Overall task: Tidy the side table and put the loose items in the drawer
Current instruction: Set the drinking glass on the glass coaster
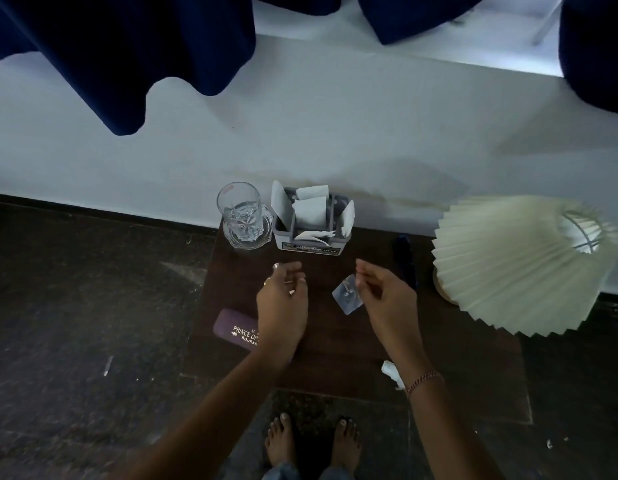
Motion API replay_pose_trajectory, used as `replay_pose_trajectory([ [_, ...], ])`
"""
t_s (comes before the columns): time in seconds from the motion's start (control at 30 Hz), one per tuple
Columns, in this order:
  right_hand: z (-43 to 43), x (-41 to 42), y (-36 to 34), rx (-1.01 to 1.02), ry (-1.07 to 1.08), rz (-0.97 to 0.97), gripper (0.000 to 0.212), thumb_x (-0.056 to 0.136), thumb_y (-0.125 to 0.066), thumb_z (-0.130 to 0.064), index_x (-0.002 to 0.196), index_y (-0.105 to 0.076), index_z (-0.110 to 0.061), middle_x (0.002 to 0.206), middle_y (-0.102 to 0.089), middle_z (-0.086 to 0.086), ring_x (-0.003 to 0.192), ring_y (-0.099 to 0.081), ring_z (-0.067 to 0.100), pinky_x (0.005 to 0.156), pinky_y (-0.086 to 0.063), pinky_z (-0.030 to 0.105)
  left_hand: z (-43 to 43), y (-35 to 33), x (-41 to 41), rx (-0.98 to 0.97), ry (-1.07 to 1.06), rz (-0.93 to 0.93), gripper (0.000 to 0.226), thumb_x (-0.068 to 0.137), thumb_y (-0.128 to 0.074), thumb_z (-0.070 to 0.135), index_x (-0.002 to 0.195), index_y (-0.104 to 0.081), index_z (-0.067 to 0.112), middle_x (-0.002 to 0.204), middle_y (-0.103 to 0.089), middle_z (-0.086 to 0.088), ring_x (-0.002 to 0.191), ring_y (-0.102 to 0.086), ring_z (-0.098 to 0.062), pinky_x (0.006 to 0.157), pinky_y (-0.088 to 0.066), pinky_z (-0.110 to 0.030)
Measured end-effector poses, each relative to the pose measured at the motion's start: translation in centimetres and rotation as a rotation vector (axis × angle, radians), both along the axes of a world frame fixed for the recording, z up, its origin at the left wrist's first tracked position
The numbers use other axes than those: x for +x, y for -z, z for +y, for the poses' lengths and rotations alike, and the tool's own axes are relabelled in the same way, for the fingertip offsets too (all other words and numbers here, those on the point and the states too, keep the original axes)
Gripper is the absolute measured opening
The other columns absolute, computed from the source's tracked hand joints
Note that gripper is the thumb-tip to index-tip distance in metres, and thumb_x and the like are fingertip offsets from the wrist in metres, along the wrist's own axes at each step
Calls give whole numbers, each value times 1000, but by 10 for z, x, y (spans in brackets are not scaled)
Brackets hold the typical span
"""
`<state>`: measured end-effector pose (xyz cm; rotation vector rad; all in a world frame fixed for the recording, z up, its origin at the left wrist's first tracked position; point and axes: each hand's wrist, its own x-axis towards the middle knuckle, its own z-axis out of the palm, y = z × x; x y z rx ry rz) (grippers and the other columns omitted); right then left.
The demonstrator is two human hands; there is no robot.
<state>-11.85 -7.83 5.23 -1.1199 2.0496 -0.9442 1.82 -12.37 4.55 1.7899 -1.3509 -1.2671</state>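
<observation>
My right hand (387, 299) pinches a clear packet (347, 295) at mid-frame above the side table (335, 351); my left hand (281, 303) curls, contents unclear. Lower left lies a purple case (233, 328) reading "PRINCE OP".

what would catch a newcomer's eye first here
The big pleated cream lampshade at the right edge of the dark side table stands out most. Next come the two hands mid-table, the left hand curled and the right hand pinching a small clear packet. Behind them stand a cut glass and a grey caddy of paper sachets.
</observation>
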Motion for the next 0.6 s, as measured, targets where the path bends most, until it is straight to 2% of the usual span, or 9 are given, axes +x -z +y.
replay_pose_trajectory([
  [0.07, 17, -3, 6, 10, 38, -5, 32, 90, -57, -7, 122, -59, -8, 119, -65, 7, 103, -59, 7, 74, -41, -4, 12, 5, -3, 19, 24, -12, 23, 90, -54, 9, 111, -62, 13, 101, -68, -3, 88, -60, -7, 66, -39, -3],
  [0.17, 41, -5, 14, 19, 79, 2, 31, 88, -58, -5, 119, -61, -8, 116, -67, 6, 99, -59, 5, 72, -42, -2, 31, 12, -7, 54, 43, -49, 22, 90, -55, 11, 110, -64, 14, 101, -68, -2, 85, -58, -5, 60, -38, 4],
  [0.27, 66, -10, 20, 26, 122, -26, 29, 88, -57, -3, 116, -63, -8, 112, -68, 7, 95, -61, 6, 70, -43, -2, 50, 18, -7, 82, 80, -74, 24, 91, -54, 12, 112, -63, 14, 100, -70, -3, 83, -59, -5, 58, -39, -2],
  [0.4, 95, -8, 31, 32, 128, -29, 28, 89, -55, -3, 113, -65, -12, 107, -68, 3, 88, -58, -2, 67, -45, 2, 80, 26, -6, 90, 131, -74, 22, 91, -52, 10, 108, -65, 16, 101, -69, 1, 85, -61, -2, 62, -41, -4],
  [0.5, 120, 7, 40, 0, 16, 39, 27, 89, -56, -3, 110, -67, -16, 103, -68, -3, 85, -57, -8, 73, -45, 2, 112, 35, -3, 50, 212, -152, 22, 91, -51, 11, 104, -68, 18, 98, -68, 5, 78, -56, 7, 62, -41, -2],
  [0.6, 154, 18, 57, -18, -34, 58, 26, 88, -56, -3, 107, -68, -15, 102, -70, -2, 88, -57, -7, 79, -41, -1, 151, 48, 0, 73, 251, -206, 23, 91, -52, 12, 107, -68, 18, 103, -68, 3, 82, -57, 4, 66, -39, -3],
])
